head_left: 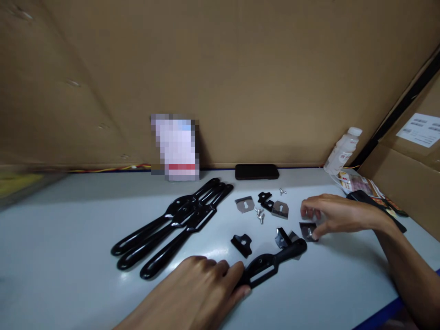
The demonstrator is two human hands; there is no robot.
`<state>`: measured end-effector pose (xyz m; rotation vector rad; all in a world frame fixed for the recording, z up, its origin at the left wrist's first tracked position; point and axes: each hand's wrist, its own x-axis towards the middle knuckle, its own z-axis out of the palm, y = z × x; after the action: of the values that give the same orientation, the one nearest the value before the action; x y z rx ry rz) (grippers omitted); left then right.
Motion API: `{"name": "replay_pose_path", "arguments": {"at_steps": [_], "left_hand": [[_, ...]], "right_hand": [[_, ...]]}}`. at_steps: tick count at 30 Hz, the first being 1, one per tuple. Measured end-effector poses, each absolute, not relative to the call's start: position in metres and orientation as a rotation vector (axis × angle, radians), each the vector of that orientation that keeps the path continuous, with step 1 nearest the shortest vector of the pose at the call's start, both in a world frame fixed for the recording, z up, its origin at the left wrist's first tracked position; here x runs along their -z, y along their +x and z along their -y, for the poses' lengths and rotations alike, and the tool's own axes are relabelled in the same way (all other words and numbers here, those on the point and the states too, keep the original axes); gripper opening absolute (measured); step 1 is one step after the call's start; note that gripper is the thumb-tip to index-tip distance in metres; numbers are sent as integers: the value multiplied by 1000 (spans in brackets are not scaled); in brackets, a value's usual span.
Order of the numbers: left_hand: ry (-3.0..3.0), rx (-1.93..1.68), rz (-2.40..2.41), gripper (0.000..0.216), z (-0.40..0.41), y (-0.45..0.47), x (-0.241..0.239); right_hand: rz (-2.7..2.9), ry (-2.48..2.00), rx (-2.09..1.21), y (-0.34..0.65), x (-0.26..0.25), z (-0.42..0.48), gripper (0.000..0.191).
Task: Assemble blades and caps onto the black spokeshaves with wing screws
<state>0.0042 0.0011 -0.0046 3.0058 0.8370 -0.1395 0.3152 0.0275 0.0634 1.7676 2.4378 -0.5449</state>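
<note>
My left hand [209, 284] is wrapped round one handle of a black spokeshave body [263, 270], which lies on the table. My right hand [335, 213] hovers with thumb and fingers apart over a dark metal plate [304, 226]; its thumb tip is at a small screw on the plate. Close to the spokeshave body are a black lever cap [242, 245] and another lever cap [282, 238], with a metal plate partly hidden under the handle. Farther back lie a slotted blade [244, 205], a second slotted blade [281, 210], small black caps [264, 197] and silver thumbscrews [260, 217].
Several more black spokeshave bodies [185, 224] lie side by side at left centre. By the cardboard wall [220, 82] are a black phone [257, 172] and a blurred-out upright item [178, 149]. A plastic bottle [342, 153] and packets [360, 184] stand at the right.
</note>
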Motion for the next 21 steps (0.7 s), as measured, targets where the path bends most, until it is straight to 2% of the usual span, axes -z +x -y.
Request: {"name": "replay_pose_path", "arguments": {"at_steps": [2, 13, 19, 21], "left_hand": [[2992, 163, -845, 25, -1, 4, 4], [3061, 31, -773, 21, -2, 1, 9], [3067, 8, -766, 20, -2, 1, 7], [3060, -1, -776, 19, -1, 1, 7]], "right_hand": [[-2376, 1753, 580, 314, -61, -25, 35], [-2535, 1777, 636, 297, -42, -34, 30], [-2772, 1860, 485, 268, -18, -31, 5], [-2855, 1881, 442, 258, -8, -28, 13]]}}
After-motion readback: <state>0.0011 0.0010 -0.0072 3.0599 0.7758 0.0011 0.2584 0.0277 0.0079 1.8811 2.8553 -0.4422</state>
